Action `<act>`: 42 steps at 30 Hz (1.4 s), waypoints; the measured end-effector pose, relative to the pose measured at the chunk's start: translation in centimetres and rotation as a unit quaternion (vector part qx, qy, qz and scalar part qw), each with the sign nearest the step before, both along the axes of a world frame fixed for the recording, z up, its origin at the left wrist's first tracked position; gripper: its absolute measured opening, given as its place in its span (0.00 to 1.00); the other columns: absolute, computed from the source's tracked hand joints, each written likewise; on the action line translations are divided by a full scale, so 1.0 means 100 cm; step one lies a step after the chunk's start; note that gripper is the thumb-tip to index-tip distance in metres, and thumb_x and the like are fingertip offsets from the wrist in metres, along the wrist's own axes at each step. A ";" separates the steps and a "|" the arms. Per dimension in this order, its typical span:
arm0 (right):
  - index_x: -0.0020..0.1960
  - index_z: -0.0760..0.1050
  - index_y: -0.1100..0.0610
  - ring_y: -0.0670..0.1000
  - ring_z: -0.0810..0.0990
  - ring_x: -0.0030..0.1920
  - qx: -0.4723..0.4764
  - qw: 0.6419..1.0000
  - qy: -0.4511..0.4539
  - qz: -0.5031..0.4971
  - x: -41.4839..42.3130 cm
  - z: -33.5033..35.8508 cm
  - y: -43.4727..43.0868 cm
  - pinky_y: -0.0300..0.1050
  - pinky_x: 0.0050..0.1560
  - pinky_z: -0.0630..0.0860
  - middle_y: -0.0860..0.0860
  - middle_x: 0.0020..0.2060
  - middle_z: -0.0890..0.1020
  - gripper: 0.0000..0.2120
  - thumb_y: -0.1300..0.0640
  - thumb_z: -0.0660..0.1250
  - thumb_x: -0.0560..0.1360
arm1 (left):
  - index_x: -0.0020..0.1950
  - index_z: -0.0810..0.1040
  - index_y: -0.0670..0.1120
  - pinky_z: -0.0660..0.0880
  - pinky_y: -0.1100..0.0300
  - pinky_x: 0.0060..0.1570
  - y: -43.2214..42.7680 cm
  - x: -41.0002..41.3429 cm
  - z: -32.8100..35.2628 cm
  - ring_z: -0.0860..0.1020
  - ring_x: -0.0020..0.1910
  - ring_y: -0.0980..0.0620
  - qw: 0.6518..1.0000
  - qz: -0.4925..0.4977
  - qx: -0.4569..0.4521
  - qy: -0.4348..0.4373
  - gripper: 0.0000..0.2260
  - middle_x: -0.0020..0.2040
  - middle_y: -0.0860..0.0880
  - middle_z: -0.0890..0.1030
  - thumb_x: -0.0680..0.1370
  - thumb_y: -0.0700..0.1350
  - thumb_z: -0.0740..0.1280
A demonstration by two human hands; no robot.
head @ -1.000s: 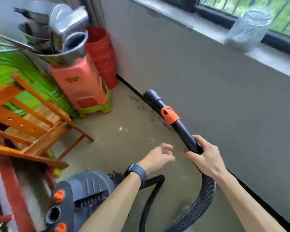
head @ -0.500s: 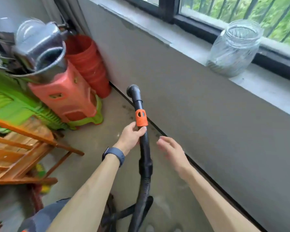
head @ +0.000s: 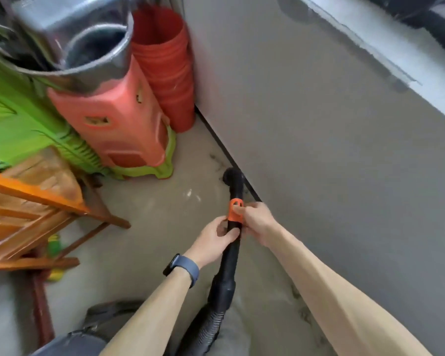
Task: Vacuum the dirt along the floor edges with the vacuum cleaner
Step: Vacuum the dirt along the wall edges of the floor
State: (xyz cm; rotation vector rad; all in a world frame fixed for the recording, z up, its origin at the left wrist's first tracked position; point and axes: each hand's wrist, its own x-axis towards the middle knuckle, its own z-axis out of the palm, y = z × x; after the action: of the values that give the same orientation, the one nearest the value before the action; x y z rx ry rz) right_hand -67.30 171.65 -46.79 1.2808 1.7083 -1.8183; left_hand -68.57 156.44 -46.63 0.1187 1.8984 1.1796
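Note:
The black vacuum wand (head: 230, 260) runs up the middle of the view, its open nozzle (head: 232, 176) low over the floor beside the dark skirting (head: 224, 147). An orange collar (head: 235, 211) rings the wand. My left hand (head: 213, 237), with a dark watch on the wrist, grips the wand just below the collar. My right hand (head: 257, 223) pinches the collar from the right side. Dark specks of dirt (head: 217, 161) lie along the floor edge just beyond the nozzle. The ribbed hose (head: 203, 330) drops toward the grey vacuum body (head: 70, 343) at the bottom.
Stacked orange and green plastic stools (head: 118, 129) carry metal pots (head: 82, 50); red buckets (head: 165, 70) fill the corner. A wooden folding frame (head: 28, 222) stands at left. The grey wall (head: 319, 150) runs along the right under a sill (head: 396, 55). More dirt (head: 303, 312) marks the floor near my right arm.
My right hand has come back onto the wand and now pinches the orange collar; the left slid just below it. The nozzle swung closer to the skirting and the view tilted down.

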 end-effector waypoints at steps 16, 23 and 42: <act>0.54 0.74 0.57 0.50 0.80 0.43 -0.217 0.948 0.079 -0.220 -0.172 -0.112 0.064 0.44 0.51 0.78 0.53 0.43 0.81 0.13 0.46 0.67 0.82 | 0.46 0.68 0.57 0.76 0.57 0.40 0.034 -0.186 -0.121 0.78 0.42 0.46 0.957 -0.178 -0.163 0.158 0.17 0.43 0.51 0.77 0.66 0.52 0.74; 0.51 0.76 0.55 0.51 0.81 0.47 -0.212 0.963 0.066 -0.154 -0.211 -0.211 0.053 0.47 0.51 0.79 0.51 0.44 0.83 0.04 0.55 0.70 0.81 | 0.47 0.71 0.57 0.72 0.58 0.37 0.018 -0.233 -0.209 0.77 0.41 0.45 0.933 -0.154 -0.249 0.209 0.12 0.40 0.54 0.76 0.68 0.50 0.71; 0.55 0.74 0.57 0.53 0.85 0.43 -0.227 0.960 0.066 -0.148 -0.356 -0.569 -0.016 0.51 0.52 0.82 0.53 0.42 0.78 0.06 0.55 0.67 0.83 | 0.52 0.72 0.57 0.76 0.56 0.40 -0.031 -0.321 -0.561 0.77 0.41 0.48 0.927 -0.055 -0.286 0.237 0.11 0.43 0.53 0.77 0.72 0.53 0.68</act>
State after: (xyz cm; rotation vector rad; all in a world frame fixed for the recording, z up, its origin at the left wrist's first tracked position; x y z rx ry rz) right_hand -102.88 170.05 -103.70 1.2817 1.0928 -2.3387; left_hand -100.69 153.35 -102.74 0.1986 2.5520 0.5028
